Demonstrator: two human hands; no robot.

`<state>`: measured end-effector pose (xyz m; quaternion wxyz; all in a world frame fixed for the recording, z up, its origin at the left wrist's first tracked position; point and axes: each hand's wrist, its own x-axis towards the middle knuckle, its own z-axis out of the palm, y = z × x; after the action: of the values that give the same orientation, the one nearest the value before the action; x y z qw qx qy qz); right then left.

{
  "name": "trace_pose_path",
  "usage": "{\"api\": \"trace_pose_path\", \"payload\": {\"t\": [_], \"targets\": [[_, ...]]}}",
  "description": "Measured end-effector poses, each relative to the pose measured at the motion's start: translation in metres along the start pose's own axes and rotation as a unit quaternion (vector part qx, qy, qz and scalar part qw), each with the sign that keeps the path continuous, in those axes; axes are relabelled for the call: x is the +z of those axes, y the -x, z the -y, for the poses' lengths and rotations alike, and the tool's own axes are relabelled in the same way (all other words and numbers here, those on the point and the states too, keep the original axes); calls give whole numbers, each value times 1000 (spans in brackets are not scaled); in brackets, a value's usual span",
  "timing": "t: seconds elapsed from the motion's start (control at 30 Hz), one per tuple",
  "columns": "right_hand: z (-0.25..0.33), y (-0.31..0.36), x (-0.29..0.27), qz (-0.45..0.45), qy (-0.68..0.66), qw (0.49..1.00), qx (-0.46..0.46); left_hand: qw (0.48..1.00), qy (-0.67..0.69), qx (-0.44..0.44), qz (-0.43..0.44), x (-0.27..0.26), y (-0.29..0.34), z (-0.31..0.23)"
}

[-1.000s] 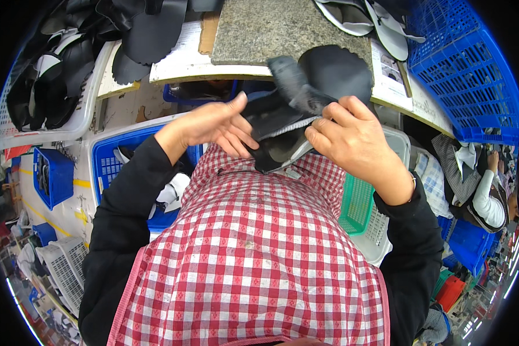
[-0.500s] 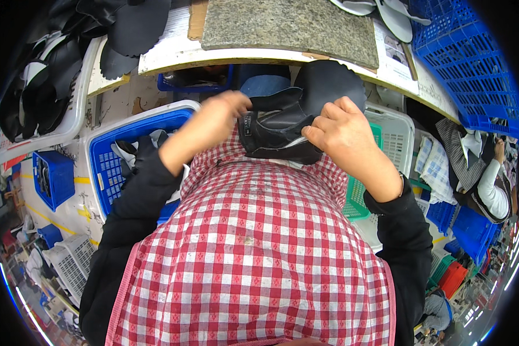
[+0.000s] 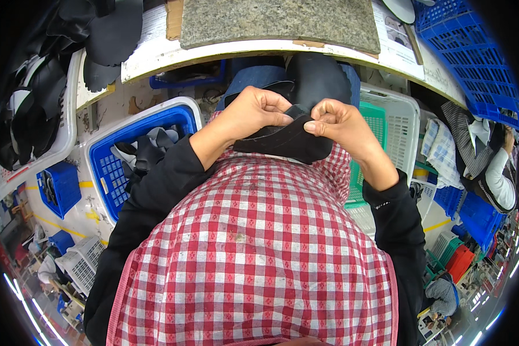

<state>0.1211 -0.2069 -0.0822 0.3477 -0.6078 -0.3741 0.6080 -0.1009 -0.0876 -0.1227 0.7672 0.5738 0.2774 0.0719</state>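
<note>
A black shoe upper (image 3: 291, 143) lies in my lap against the red-and-white checked apron (image 3: 254, 236). My left hand (image 3: 252, 115) pinches its top edge between thumb and fingers. Close beside it, my right hand (image 3: 341, 126) grips the same edge, thumb pressed on the outside. The fingertips of both hands nearly meet, and a small flap stands up between them. Just beyond the upper, a broad black leather piece (image 3: 320, 81) with a scalloped edge rests over my knees. Part of the upper's inside is hidden by my fingers.
Ahead is a white bench (image 3: 155, 55) with a speckled stone slab (image 3: 277, 26). A blue-lined basket (image 3: 106, 161) with cut pieces stands left; a white crate with a green basket (image 3: 375, 124) stands right. Black pieces (image 3: 34, 109) fill a bin far left. A co-worker's arm (image 3: 499, 179) shows far right.
My left hand has come in from the left and taken hold of the upper's edge. The upper has turned, hiding its inner label, and both hands are now close together.
</note>
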Motion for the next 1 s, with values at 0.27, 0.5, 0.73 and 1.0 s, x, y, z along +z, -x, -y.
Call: {"api": "trace_pose_path", "payload": {"t": [0.27,0.5,0.73,1.0], "targets": [[-22,4,10,-63,48,994,-72,1000,-1,11,6,4,0,-3],[-24,2,13,-84,69,992,-63,1000,-1,-4,18,3,3,-9],[-26,1,13,-78,60,993,-64,999,0,-1,45,3,3,-12],[-32,0,19,-79,34,995,-60,997,47,-7,68,-4,0,-8]]}}
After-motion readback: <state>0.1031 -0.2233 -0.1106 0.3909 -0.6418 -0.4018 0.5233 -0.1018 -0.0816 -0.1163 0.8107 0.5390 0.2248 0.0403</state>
